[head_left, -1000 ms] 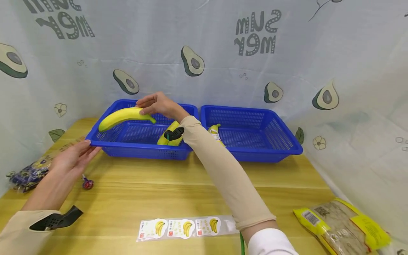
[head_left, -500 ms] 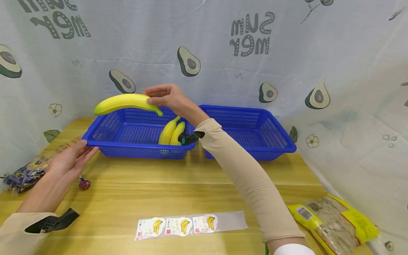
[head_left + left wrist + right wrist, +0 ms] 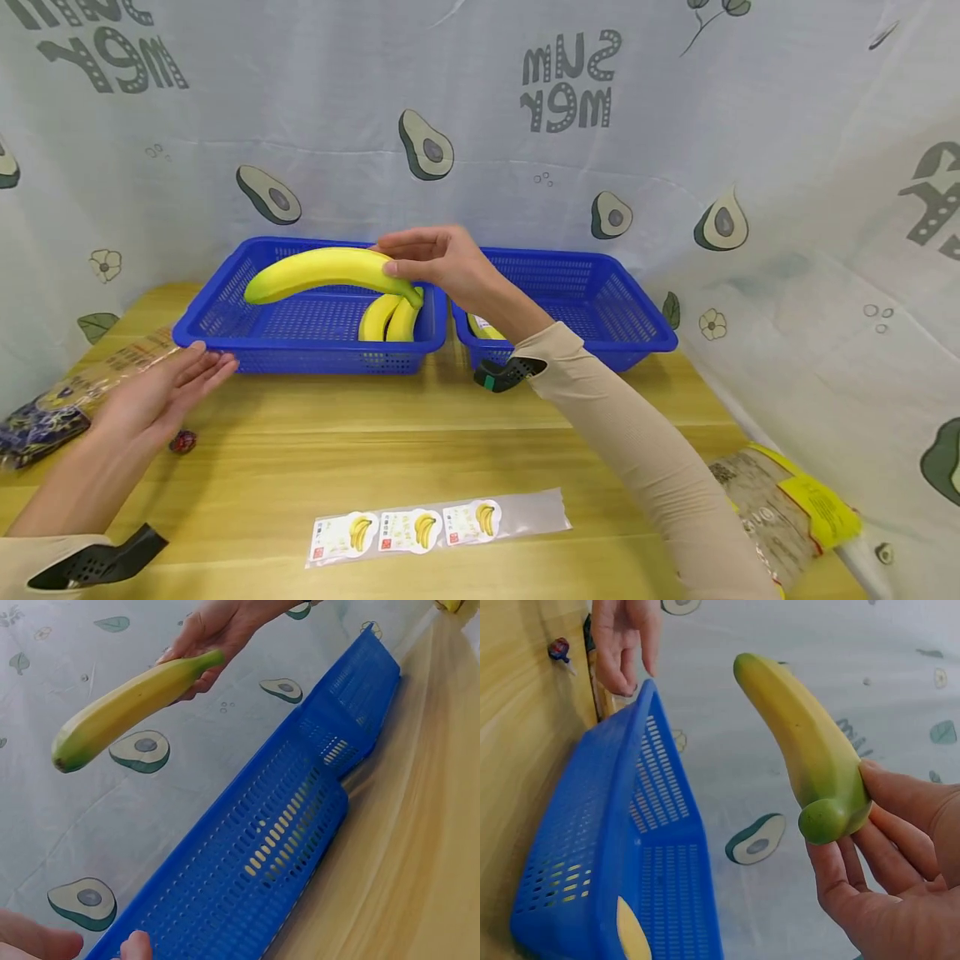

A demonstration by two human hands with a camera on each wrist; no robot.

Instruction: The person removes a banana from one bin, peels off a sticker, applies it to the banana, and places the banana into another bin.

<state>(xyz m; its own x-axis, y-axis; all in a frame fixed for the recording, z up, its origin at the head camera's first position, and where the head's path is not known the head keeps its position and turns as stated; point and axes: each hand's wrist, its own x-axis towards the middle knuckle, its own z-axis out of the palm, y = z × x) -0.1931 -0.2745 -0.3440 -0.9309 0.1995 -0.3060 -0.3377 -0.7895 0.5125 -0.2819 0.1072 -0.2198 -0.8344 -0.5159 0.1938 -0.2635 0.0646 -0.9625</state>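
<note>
My right hand [image 3: 453, 262] pinches a yellow banana [image 3: 318, 271] with green ends near its stem, between thumb and fingers. The banana is held level over the left blue basket [image 3: 300, 342]. Two more bananas [image 3: 375, 318] lie in that basket's right end. At the basket's front left corner is my left hand [image 3: 157, 392], its fingers fairly straight and touching the rim. From the right wrist view, the left hand [image 3: 630, 637] reaches down to the corner, while the held banana [image 3: 802, 735] points its stem toward that camera.
A second blue basket [image 3: 645, 337] stands on the right, with a partly hidden banana [image 3: 486, 327] inside. Banana stickers [image 3: 408, 531] lie on the table in front. A candy bag [image 3: 45, 421] and a lollipop [image 3: 183, 442] sit left, a yellow bag [image 3: 787, 517] right.
The right hand lifted the banana, then lowered it somewhat and carried it rightward over the left basket. The left hand stays at the basket corner. The head view shifted slightly.
</note>
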